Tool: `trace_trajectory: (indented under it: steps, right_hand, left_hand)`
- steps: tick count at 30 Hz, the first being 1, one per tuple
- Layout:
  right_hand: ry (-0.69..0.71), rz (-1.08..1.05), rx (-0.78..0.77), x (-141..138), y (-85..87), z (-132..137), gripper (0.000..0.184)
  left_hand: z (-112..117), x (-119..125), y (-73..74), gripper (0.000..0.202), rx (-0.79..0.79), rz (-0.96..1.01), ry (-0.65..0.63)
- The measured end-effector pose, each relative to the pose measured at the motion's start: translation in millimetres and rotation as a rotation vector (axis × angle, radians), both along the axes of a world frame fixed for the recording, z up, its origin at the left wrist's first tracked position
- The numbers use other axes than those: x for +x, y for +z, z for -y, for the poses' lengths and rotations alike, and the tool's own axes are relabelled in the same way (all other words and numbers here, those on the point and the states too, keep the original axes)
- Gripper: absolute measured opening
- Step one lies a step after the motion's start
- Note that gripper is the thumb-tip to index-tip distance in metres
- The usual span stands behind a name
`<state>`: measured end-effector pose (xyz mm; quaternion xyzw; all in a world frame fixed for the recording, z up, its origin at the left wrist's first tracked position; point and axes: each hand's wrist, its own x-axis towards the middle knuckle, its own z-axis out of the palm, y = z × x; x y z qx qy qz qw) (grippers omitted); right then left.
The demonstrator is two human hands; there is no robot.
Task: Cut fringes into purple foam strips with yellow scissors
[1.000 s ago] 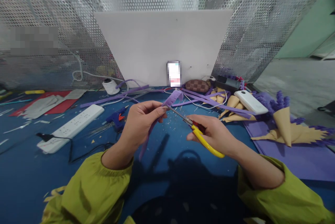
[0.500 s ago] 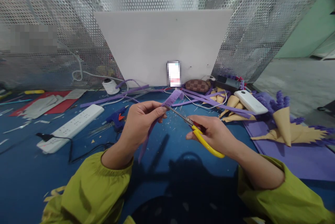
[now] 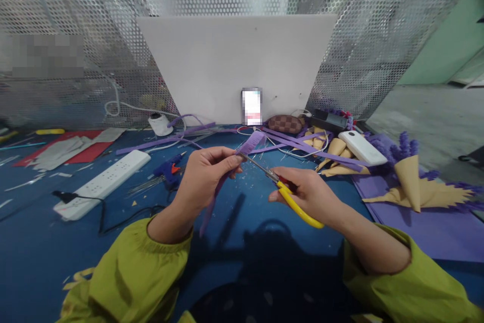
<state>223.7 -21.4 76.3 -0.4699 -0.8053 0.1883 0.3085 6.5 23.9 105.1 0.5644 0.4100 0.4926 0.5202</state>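
My left hand point(image 3: 204, 177) is closed on a long purple strip point(image 3: 252, 142), pinching it near its fringed upper end while the rest hangs down past my wrist. My right hand point(image 3: 308, 193) grips yellow-handled scissors point(image 3: 291, 201). Their metal blades point up and left and meet the purple strip just beside my left thumb. Both hands hover over the blue table point(image 3: 45, 242), which is speckled with tiny cuttings under them. Both of my sleeves are yellow-green.
A white power strip point(image 3: 102, 182) and a blue glue gun point(image 3: 169, 168) lie to the left. Loose purple strips point(image 3: 302, 144), tan paper cones point(image 3: 412, 182) with purple flowers, a white device point(image 3: 362, 146) and a purple sheet point(image 3: 434, 232) crowd the right. A white board point(image 3: 234, 61) and perforated metal panels stand behind.
Almost nothing has moved; the fringed end of the purple strip has shifted slightly, and the scissors stay at the strip.
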Motion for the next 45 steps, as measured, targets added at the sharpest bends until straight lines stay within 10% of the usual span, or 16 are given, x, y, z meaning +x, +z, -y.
trace_trajectory:
  steps: [21, 45]
  right_hand:
    - [0.081, -0.095, -0.17, 4.5, -2.2, -5.1, 0.037]
    - [-0.033, 0.024, 0.012, 1.4, -1.2, -1.1, 0.033]
  left_hand:
    - [-3.9, -0.8, 4.8, 0.016, -0.175, 0.071, -0.076]
    - [-2.3, -3.1, -3.4, 0.017, 0.09, -0.08, 0.046]
